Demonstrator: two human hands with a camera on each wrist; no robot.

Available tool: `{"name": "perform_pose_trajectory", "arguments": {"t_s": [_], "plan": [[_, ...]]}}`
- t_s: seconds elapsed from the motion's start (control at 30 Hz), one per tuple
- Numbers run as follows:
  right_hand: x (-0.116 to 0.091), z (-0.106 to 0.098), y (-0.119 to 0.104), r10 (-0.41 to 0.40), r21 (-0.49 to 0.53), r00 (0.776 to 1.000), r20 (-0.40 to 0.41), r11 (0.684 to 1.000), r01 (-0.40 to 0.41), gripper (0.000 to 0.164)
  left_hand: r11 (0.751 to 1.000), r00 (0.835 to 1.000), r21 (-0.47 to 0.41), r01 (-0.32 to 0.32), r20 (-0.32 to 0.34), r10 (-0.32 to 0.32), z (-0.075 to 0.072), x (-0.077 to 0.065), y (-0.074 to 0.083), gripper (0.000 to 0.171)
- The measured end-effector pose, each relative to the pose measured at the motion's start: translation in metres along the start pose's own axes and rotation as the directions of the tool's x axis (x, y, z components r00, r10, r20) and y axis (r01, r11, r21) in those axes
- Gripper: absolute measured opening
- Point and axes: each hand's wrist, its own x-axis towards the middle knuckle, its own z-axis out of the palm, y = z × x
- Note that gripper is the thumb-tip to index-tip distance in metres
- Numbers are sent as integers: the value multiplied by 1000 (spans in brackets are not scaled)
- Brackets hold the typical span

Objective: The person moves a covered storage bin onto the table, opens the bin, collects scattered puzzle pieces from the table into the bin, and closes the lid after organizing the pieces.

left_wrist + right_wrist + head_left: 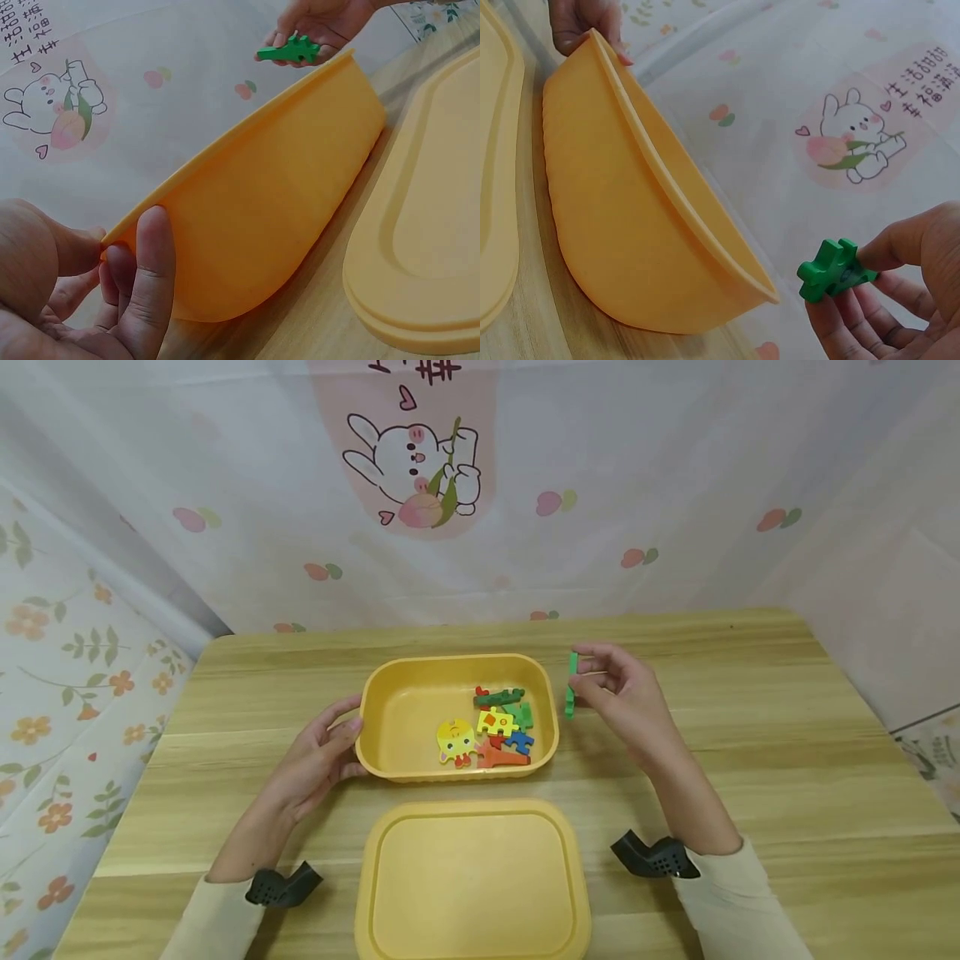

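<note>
My left hand [318, 758] pinches the left rim of the yellow plastic box [405, 710], thumb on the edge and fingers against the outer wall. Just beyond the box's right end, my right hand [618, 693] holds a green puzzle piece [832, 268] between thumb and fingers; knobs stick out along it. Inside the box, toward its right side, lie a yellow animal-face piece [456, 740], a yellow piece with an orange mark [497, 722], an orange piece [504, 755], a blue piece [520, 742] and green pieces [498, 697], some overlapping.
A flat yellow lid [472, 881] lies on the wooden table [765, 760] in front of the box. Behind the table hangs a white cloth [570, 427] printed with a rabbit and fruit. Black wrist cameras [281, 887] sit on both forearms.
</note>
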Motion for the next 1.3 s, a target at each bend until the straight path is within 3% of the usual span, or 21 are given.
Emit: {"name": "perform_pose_trajectory", "arguments": {"t_s": [0.87, 1.3], "plan": [[1, 4, 3, 0, -17, 1000, 13, 1000, 0, 44, 1000, 1000, -11, 1, -1, -1, 0, -1, -1, 60], [0, 5, 3, -14, 69, 998, 67, 998, 9, 45, 1000, 1000, -11, -2, -6, 2, 1, -1, -1, 56]]}}
